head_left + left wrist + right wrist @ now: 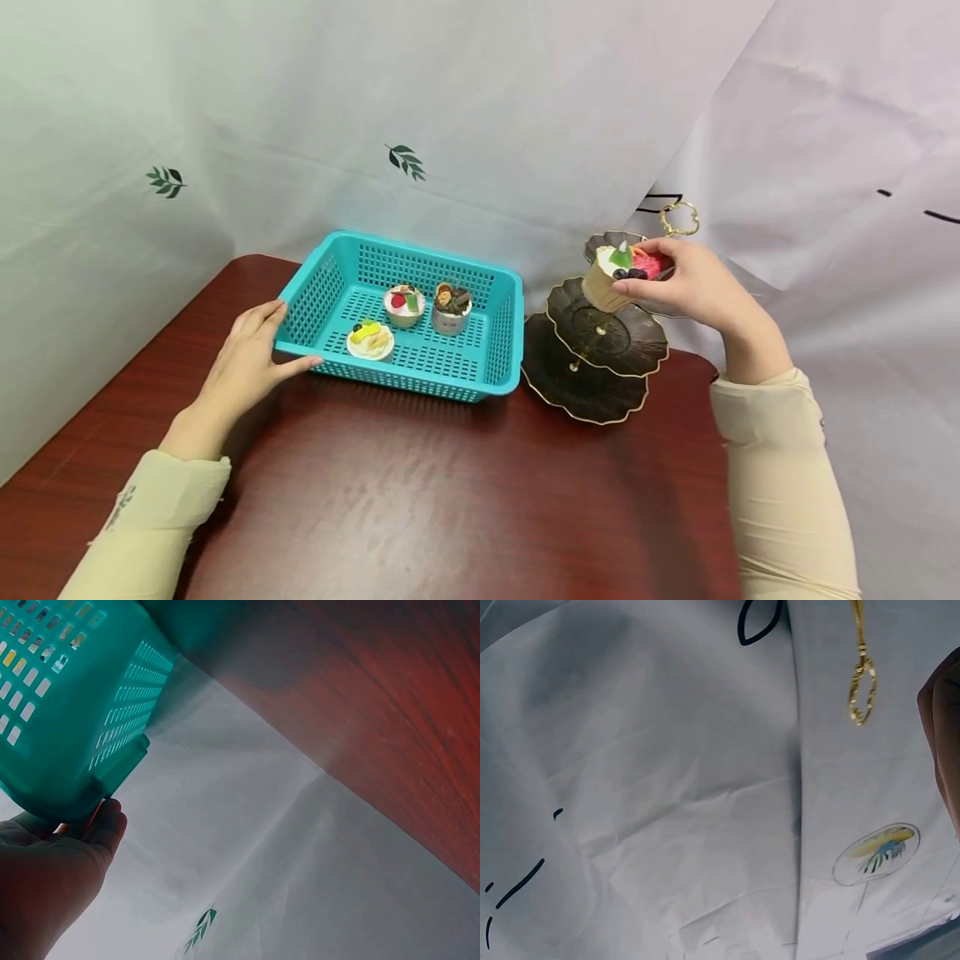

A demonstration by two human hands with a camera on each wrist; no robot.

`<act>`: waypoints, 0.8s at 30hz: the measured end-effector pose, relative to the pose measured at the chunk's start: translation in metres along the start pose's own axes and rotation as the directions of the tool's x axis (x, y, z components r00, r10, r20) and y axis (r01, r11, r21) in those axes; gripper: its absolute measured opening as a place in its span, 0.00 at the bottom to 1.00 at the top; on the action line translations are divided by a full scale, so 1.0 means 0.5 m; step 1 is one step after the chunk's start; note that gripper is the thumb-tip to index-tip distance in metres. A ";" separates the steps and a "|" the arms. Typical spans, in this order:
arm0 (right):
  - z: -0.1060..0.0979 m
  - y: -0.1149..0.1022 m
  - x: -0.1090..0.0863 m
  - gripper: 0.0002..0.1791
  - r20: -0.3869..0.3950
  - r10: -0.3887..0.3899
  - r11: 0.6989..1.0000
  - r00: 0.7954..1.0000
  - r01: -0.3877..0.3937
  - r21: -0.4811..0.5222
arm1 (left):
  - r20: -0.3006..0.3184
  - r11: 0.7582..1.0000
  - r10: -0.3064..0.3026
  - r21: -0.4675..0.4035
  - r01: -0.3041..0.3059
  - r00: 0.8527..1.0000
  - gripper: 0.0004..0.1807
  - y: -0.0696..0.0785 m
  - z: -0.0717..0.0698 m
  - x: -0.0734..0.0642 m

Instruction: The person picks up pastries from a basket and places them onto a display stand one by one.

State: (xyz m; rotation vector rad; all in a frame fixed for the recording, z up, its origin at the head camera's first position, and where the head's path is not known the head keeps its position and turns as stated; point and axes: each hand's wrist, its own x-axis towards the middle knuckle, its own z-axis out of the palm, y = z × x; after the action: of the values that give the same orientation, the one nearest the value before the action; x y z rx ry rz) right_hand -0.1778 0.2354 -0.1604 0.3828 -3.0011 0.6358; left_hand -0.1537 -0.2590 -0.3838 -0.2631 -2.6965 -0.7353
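Observation:
My left hand [243, 354] grips the corner of a turquoise plastic basket [420, 382], fingers at the left rim and thumb along the front rim. In the left wrist view, its fingertips meet the basket's lip. Inside sit three dessert cups: a yellow-topped one [371, 342], one with red and green fruit [404, 306], and a chocolate-topped one [451, 310]. Over a dark, gold-rimmed tiered stand [592, 337], my right hand [697, 279] pinches a beige dessert cup [606, 287], tilted, topped with cream, blueberries and red fruit. The right wrist view shows only this hand's edge.
The stand stands on the reddish-brown wooden table [450, 483], just right of the basket; its gold ring handle [679, 218] rises behind my right hand. White cloth [480, 108] with leaf prints hangs behind the table.

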 end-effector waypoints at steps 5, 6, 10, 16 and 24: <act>-0.020 0.014 -0.005 0.32 -0.010 0.034 0.999 0.999 -0.034 -0.009 | -0.008 1.000 0.009 0.001 -0.009 1.000 0.55 0.000 0.000 -0.001; -0.023 0.017 -0.006 0.32 -0.010 0.041 0.999 0.999 -0.042 -0.009 | -0.010 1.000 0.011 0.000 -0.011 1.000 0.55 0.000 -0.001 -0.001; -0.038 0.030 -0.011 0.31 -0.012 0.066 0.998 0.998 -0.066 -0.015 | -0.016 1.000 0.014 -0.005 -0.014 1.000 0.55 0.001 -0.001 -0.003; -0.054 0.059 -0.019 0.31 -0.021 0.075 0.997 0.997 -0.075 -0.007 | -0.011 1.000 0.010 -0.005 -0.010 1.000 0.55 -0.001 0.001 -0.002; -0.068 0.103 -0.031 0.30 -0.048 0.100 0.995 0.994 -0.099 0.007 | -0.009 1.000 0.007 -0.003 -0.008 1.000 0.55 0.000 0.001 -0.003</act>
State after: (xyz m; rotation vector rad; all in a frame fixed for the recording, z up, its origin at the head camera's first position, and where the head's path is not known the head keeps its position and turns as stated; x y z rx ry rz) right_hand -0.1758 0.2984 -0.1510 0.2158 -2.9880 0.6500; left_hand -0.1525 -0.2591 -0.3846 -0.2699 -2.6850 -0.7361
